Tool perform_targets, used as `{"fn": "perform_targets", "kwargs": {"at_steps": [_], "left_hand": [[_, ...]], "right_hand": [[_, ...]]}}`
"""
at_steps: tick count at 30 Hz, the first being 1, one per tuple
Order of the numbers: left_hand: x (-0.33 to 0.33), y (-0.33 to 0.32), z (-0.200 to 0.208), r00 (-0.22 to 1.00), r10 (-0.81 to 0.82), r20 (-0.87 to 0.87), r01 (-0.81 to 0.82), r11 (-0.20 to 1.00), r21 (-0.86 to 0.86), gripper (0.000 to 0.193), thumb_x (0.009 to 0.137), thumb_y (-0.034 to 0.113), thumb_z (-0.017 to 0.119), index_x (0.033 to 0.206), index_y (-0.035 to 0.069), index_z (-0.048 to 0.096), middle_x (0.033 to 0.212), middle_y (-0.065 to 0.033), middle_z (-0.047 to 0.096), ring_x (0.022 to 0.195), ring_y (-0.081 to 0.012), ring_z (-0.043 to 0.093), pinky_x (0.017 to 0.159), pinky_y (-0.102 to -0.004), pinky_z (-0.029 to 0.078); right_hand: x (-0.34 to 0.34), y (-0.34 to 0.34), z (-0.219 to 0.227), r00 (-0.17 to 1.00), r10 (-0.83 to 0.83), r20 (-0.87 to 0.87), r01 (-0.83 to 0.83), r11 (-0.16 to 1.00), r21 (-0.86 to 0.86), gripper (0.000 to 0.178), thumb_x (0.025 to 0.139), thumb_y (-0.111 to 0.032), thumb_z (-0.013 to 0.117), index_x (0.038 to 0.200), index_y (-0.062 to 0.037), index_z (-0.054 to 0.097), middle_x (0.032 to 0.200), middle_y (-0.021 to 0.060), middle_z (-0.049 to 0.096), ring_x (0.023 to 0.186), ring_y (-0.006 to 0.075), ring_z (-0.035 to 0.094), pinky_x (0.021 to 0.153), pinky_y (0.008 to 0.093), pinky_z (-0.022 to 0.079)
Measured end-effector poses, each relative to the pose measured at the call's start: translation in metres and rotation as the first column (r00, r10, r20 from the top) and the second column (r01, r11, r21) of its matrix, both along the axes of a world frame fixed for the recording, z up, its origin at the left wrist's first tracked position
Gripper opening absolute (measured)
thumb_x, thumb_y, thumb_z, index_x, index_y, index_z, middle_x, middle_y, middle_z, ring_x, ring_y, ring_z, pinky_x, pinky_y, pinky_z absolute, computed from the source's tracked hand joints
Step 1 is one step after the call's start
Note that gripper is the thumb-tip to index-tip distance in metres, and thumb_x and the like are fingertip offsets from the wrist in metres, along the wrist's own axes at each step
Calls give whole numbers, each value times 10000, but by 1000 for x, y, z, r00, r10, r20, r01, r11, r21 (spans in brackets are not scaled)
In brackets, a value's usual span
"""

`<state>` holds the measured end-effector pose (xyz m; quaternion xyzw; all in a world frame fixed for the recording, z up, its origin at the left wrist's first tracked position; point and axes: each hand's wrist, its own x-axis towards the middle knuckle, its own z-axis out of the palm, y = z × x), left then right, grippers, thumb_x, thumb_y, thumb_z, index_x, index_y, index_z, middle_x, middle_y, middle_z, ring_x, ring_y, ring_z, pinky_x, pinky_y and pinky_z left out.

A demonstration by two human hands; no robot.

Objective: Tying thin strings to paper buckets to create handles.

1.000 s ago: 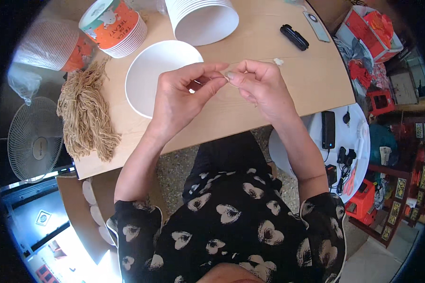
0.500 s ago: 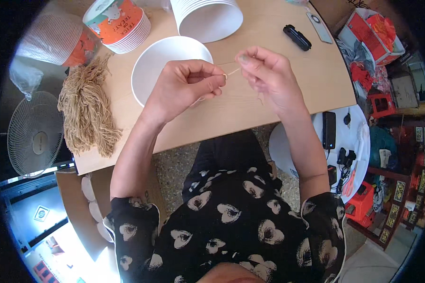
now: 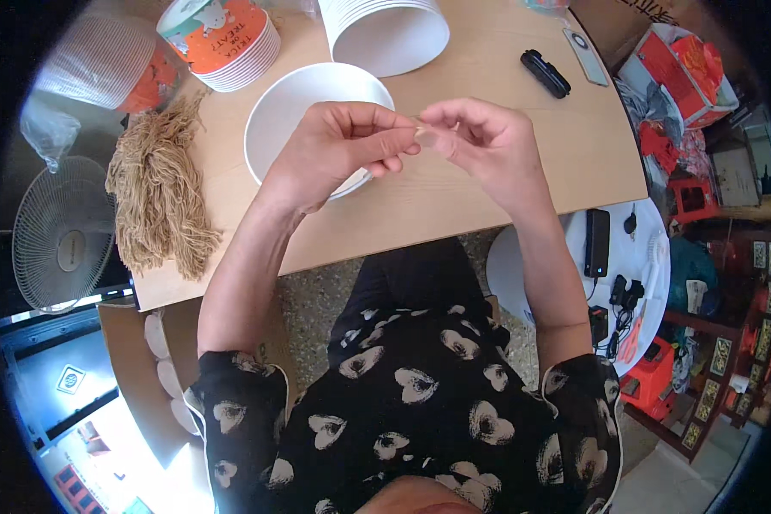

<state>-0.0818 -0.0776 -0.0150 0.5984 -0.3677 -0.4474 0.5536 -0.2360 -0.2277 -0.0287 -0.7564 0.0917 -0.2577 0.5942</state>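
Over the near middle of the table, my left hand (image 3: 334, 152) and my right hand (image 3: 493, 150) meet with their fingertips pinched together. Between them is a thin strand of tan twine, mostly hidden by the fingers now. Just behind and below my left hand stands an open white paper tub (image 3: 270, 124), its rim partly covered by that hand. To the left, a thick bundle of tan twine (image 3: 158, 197) lies along the table's edge, its loose ends hanging toward me.
Behind are a stack of orange printed tubs (image 3: 223, 51) and a stack of white tubs (image 3: 394, 43) on its side. A black case (image 3: 546, 74) and a pale flat device (image 3: 585, 56) lie at right. A fan (image 3: 64, 236) stands left; a white round stool (image 3: 578, 257) holds cables and chargers.
My right hand has moved left, so its fingertips now touch those of my left hand. The strand stretched between them before is now mostly covered.
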Motion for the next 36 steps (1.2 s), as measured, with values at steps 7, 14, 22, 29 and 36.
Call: {"fn": "perform_targets", "kwargs": {"at_steps": [7, 14, 22, 29, 36], "left_hand": [[-4, -3, 1, 993, 32, -116, -43, 995, -93, 225, 913, 95, 694, 1090, -22, 620, 865, -88, 714, 741, -103, 643, 673, -225, 526], [-4, -1, 0, 991, 51, -124, -61, 995, -82, 283, 918, 99, 691, 1155, -29, 601, 908, -92, 718, 734, -99, 635, 674, -225, 526], [-10, -2, 3, 990, 69, -122, -78, 994, -70, 282, 922, 118, 693, 1170, 7, 616, 901, -56, 713, 703, -73, 620, 645, -204, 511], [-14, -5, 1, 992, 51, -111, -62, 993, -100, 226, 925, 75, 673, 1133, 6, 618, 841, -9, 675, 646, -53, 591, 528, -209, 456], [-7, 1, 2, 989, -22, -145, 9, 996, -89, 247, 935, 96, 664, 1172, 31, 636, 919, -10, 706, 677, -48, 609, 585, -182, 461]], "right_hand": [[-2, 6, 1, 1000, 13, 0, -13, 988, 155, 148, 893, -69, 693, 1018, 8, 674, 865, 2, 671, 704, 19, 541, 614, 161, 418], [2, 5, -18, 963, -171, 207, 111, 955, 274, 156, 911, -41, 628, 1061, 3, 631, 1027, 51, 640, 942, 118, 584, 845, 246, 452], [-17, 12, -21, 940, -330, 83, 329, 944, 23, 175, 921, -131, 673, 995, 26, 691, 803, 3, 657, 731, 57, 576, 665, 209, 460], [-1, 20, -13, 983, -147, 112, 97, 926, 364, 164, 909, -86, 698, 998, 51, 690, 869, 37, 679, 792, 68, 618, 689, 219, 487], [-9, 16, -15, 967, -126, 223, 60, 958, 281, 130, 913, -46, 677, 1000, 49, 661, 953, 74, 686, 853, 102, 630, 777, 228, 493]]}}
